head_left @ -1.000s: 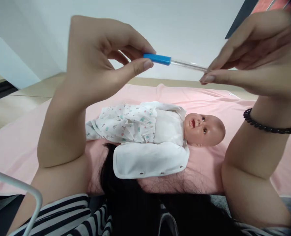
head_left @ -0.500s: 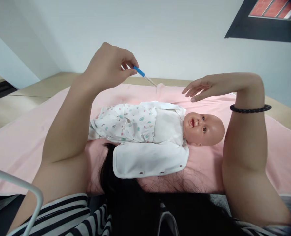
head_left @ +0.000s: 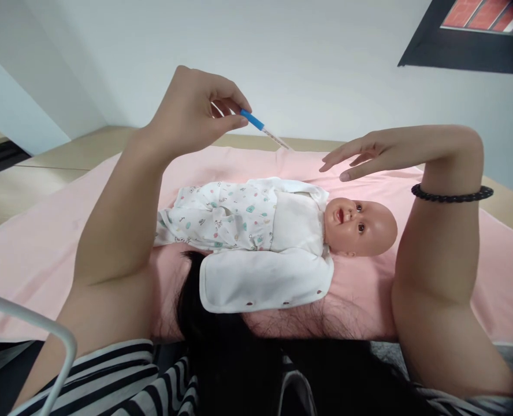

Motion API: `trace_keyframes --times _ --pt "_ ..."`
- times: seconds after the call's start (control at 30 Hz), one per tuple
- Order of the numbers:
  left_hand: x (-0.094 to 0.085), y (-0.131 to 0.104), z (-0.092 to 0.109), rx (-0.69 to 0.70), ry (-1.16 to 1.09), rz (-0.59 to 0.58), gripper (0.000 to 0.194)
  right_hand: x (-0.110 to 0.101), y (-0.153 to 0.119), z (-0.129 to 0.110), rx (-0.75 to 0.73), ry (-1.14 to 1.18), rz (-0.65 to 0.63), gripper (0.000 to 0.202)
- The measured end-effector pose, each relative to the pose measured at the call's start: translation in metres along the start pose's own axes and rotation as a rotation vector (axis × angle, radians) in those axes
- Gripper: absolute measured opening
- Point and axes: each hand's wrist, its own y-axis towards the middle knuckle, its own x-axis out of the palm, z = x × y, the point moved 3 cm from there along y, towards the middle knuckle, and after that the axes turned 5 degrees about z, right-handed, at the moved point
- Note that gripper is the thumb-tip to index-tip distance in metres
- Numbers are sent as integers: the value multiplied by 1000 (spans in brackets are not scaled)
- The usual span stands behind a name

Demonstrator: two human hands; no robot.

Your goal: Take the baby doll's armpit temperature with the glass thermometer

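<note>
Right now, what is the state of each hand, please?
Left hand: closed, pinching the blue end of the thermometer.
Right hand: open, holding nothing, above the doll.

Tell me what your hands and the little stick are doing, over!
Left hand fingers pinch the thermometer by its blue end, raised above the doll. Right hand open, empty, above the doll's head. Nothing between them.

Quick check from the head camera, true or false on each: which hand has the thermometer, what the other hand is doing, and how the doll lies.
1. The left hand pinches the thermometer by its blue end. True.
2. The right hand grips the doll's head. False: it hovers open above the doll.
3. The doll lies on a pink sheet. True.
4. The black bracelet is on the left wrist. False: right wrist.
</note>
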Motion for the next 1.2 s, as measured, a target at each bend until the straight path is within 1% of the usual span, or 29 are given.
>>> trace_keyframes --times 0.13,0.23,0.33,0.47,0.57,0.67,0.87,0.97,1.07,1.2 --pt "2 -3 25 112 -21 -13 27 3 -10 -33 -114 -24 29 63" --pt "7 -6 37 195 -15 -23 26 7 -13 -50 -204 -36 -26 66" --pt "12 -10 46 240 -30 -45 21 11 -12 -60 -246 -35 -62 70" --pt "16 -14 53 225 -51 -65 21 17 -10 -74 -291 -41 -80 70" --pt "19 -16 53 186 -39 -101 24 19 -12 -82 -298 -39 -84 68" --pt "20 -17 52 162 -41 -120 24 19 -14 -84 -287 -30 -84 69" --pt "23 -17 51 112 -49 -179 27 17 -13 -81 -281 -26 -71 68" --pt "31 -14 46 99 -53 -211 29 13 -13 -73 -252 -12 -49 67" --pt "49 -10 32 102 -45 -243 32 7 -13 -55 -189 -35 -14 65" --pt "89 -9 1 66 25 -354 37 -2 -8 -15 7 -37 29 69"
